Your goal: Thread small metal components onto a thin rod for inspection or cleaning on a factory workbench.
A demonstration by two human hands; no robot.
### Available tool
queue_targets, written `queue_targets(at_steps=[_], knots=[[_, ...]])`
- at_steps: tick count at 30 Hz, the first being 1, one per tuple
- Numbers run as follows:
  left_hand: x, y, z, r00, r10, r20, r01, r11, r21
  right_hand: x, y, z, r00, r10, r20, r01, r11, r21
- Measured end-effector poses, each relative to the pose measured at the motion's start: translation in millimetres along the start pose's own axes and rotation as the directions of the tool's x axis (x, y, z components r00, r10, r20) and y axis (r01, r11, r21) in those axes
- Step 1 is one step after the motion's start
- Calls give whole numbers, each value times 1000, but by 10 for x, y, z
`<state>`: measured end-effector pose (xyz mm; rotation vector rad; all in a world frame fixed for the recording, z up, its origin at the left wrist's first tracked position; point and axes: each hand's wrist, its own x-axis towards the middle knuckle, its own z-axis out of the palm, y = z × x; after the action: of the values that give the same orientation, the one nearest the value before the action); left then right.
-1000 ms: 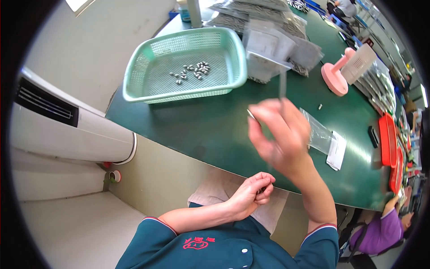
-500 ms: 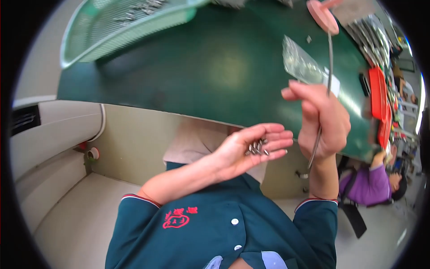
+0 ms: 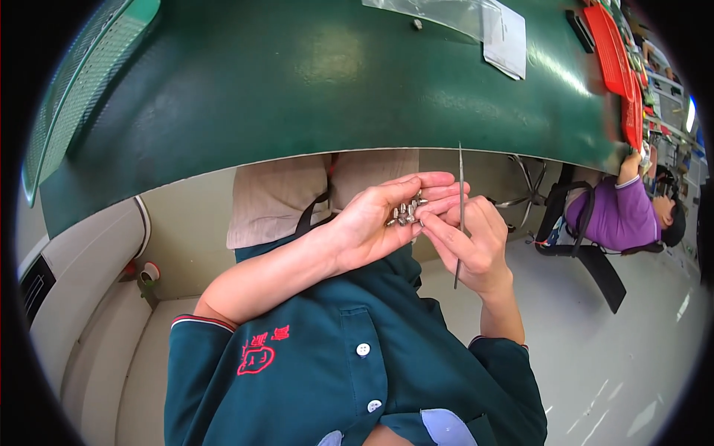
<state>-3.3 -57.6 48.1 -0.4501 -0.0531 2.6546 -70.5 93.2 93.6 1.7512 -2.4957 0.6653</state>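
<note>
My left hand (image 3: 364, 223) lies palm up just off the table's front edge, its fingers stretched out, cradling several small shiny metal parts (image 3: 404, 214). My right hand (image 3: 480, 239) is closed around a thin, tapered metal rod (image 3: 461, 178) that stands roughly upright in the picture, its pointed end toward the table. The thumb and index fingertips of that hand reach into the left palm and touch the parts. Whether they pinch one is hard to see.
A green mesh basket (image 3: 89, 93) stands at the left on the green table (image 3: 297, 97). Farther back lie a clear plastic bag (image 3: 439, 13) with a white paper (image 3: 506, 41) and a small metal piece (image 3: 417, 24). Red trays (image 3: 611, 48) line the right, near a seated person in purple (image 3: 617, 212).
My right hand has come down and left from above the table to the left palm, bringing the rod along. The left hand stays palm up. The view has shifted, and the pink stand is out of sight.
</note>
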Motion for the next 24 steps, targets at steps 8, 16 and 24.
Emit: queue_targets(at_steps=[8, 16, 24], knots=[[125, -164, -41, 999, -41, -36, 39, 998, -42, -206, 57, 71, 1000, -4, -28, 4, 1000, 4], [194, -223, -127, 995, -43, -95, 37, 997, -65, -283, 100, 166, 1000, 26, -17, -25, 998, 64], [153, -310, -307, 980, -77, -181, 135, 931, 338, -457, 138, 190, 971, 163, -176, -135, 977, 162]])
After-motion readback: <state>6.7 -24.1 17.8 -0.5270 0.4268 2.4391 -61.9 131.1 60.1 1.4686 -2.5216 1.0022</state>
